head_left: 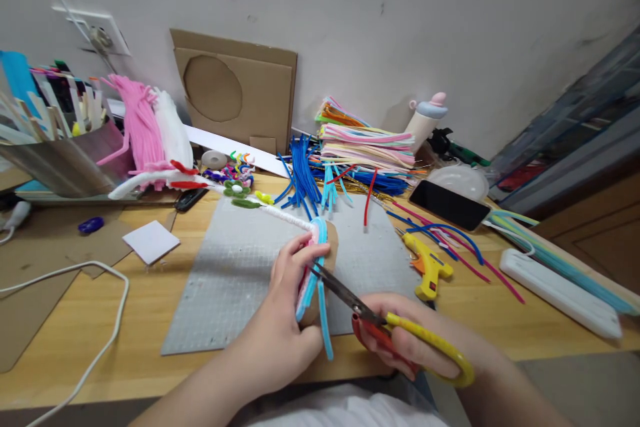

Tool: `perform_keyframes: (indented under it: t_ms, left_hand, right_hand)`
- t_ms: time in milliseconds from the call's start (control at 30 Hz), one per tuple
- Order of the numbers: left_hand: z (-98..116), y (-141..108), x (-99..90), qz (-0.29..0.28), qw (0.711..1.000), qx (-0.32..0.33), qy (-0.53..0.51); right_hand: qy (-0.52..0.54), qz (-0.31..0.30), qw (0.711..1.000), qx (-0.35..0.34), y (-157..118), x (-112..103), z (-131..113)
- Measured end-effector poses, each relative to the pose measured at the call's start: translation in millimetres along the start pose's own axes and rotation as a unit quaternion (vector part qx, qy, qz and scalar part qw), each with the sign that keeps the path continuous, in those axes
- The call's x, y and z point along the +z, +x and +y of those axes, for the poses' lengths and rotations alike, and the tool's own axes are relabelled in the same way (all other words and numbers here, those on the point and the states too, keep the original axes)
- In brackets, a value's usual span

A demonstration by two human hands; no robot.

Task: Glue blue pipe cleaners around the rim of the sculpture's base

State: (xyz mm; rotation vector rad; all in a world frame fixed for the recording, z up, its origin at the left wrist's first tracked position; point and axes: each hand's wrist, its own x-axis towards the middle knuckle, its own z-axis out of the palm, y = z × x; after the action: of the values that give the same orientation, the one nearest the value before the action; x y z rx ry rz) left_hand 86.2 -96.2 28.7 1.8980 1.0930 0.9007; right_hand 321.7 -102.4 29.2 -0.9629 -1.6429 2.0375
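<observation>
My left hand [285, 307] is closed around a cardboard piece [330, 247] edged with light blue and pink pipe cleaners. From its top a white wrapped stem [287, 215] reaches up to the left, bearing a green flower [237, 188], a yellow bit and red tips. One light blue pipe cleaner [325, 323] hangs loose from the piece. In my right hand [395, 333] are scissors [425, 340] with yellow and red handles. Their blade tips touch the blue edge close to my left fingers; whether the blades are parted is hard to make out.
Under my hands lies a grey cutting mat [215, 300]. A yellow glue gun [427, 267], a black phone [450, 205] and a white power strip [560, 293] are at the right. Pipe cleaner bundles [370, 147] line the wall. A white cable [123, 300] curls at left.
</observation>
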Motion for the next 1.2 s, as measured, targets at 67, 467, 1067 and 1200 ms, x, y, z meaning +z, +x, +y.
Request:
perform_keyframes:
  t_ms: [67, 467, 1067, 1200]
  left_hand:
    - [-0.6, 0.6, 0.1, 0.004, 1.0, -0.002, 0.008]
    - [-3.8, -0.7, -2.3, 0.091, 0.989, 0.07, 0.092]
    - [-11.3, -11.2, -4.4, 0.087, 0.98, 0.176, 0.003]
    - [-13.9, -12.3, -7.7, 0.13, 0.965, 0.228, 0.018]
  right_hand:
    - [0.02, -0.025, 0.999, 0.004, 0.6, 1.0, 5.7]
    - [-0.33, 0.438, 0.836, -0.005, 48.2, -43.1, 26.8]
    - [-0.299, 0.175, 0.867, -0.358, 56.3, 2.3, -25.1]
    - [-0.297, 0.198, 0.858, -0.369, 58.3, 8.1, -21.8]
